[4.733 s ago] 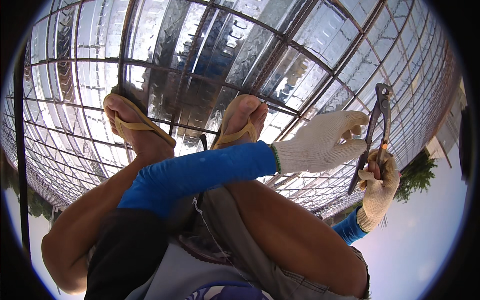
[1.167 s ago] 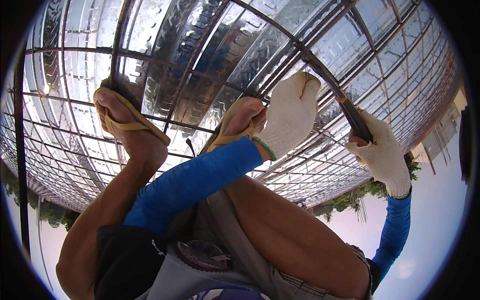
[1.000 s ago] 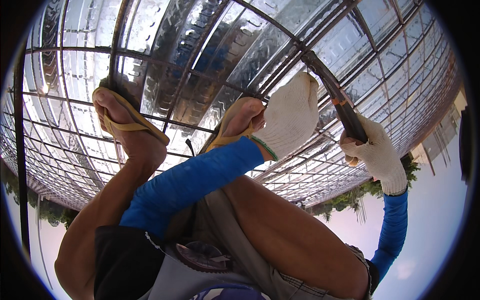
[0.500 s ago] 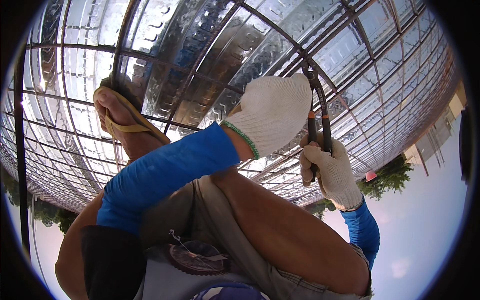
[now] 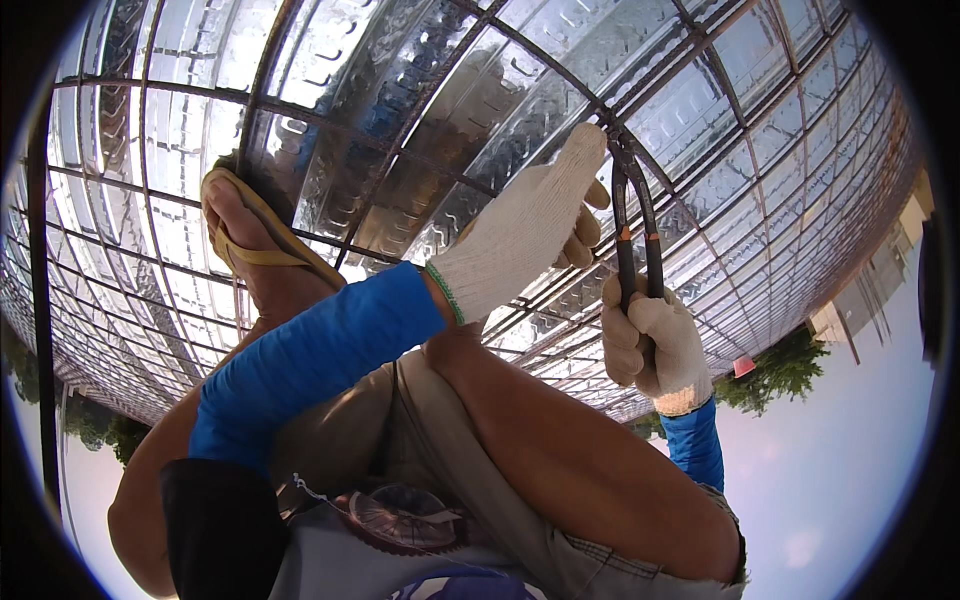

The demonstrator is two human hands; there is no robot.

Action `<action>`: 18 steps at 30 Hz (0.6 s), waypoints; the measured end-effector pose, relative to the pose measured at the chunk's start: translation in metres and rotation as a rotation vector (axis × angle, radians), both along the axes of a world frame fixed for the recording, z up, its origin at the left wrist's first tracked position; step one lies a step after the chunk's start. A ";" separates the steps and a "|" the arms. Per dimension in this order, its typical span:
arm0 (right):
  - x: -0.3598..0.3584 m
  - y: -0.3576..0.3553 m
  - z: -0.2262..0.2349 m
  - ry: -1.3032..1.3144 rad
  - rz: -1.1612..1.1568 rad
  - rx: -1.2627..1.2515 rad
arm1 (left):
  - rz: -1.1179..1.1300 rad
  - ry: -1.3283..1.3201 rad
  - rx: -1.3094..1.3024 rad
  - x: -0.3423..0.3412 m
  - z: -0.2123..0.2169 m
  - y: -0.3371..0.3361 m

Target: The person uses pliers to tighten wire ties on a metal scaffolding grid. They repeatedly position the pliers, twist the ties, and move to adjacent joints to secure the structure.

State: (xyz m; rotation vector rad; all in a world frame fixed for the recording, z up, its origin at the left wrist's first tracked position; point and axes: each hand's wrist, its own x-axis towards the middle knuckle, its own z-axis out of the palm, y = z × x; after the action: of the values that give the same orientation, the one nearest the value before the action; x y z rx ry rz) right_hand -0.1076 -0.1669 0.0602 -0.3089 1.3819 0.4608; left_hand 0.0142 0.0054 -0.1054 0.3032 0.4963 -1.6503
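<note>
Squatting on a grid of dark steel rebar laid over shiny corrugated metal sheeting. Both hands in white knit cotton gloves, blue sleeves to the wrist.

My right hand is wrapped round the two handles of a pair of pincers; that grip is pressed together, handles nearly parallel with a narrow gap between them. The tool is dark metal, slim, with orange-tinted bands where the handles emerge above my fist. Its long axis runs almost straight up from the fist, leaning slightly left, and the head meets a rebar crossing at the top, just beside my left fingertips.

My left hand reaches in from the left across my knee, fingers extended and laid against the same bar near the crossing. It is flat and pressing, not pinching anything that I can make out; any tie wire under it is too small to tell.

So the crossing lies above and slightly left of the right fist, in line with the pincers, and touching or nearly touching the left fingertips. The left hand is nearer the joint; the right works it through the tool.

My left foot in a tan rubber sandal bears on the bars, well left of the hands.
</note>
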 end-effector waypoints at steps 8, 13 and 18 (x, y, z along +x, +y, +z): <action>-0.043 -0.027 -0.016 -0.239 -0.453 0.585 | 0.241 0.160 0.295 -0.029 0.029 -0.079; -0.051 -0.033 -0.017 -0.142 -0.162 0.378 | 0.362 0.112 0.471 -0.036 0.043 -0.114; -0.016 -0.017 0.009 -0.004 0.989 -0.529 | 0.010 -0.091 0.650 -0.044 0.045 -0.126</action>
State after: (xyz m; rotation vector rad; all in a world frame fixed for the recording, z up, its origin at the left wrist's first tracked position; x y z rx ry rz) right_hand -0.1240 -0.1843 0.0692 -1.4541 1.2575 0.8851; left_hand -0.0299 -0.1204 -0.0605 0.8469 0.9572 -1.4191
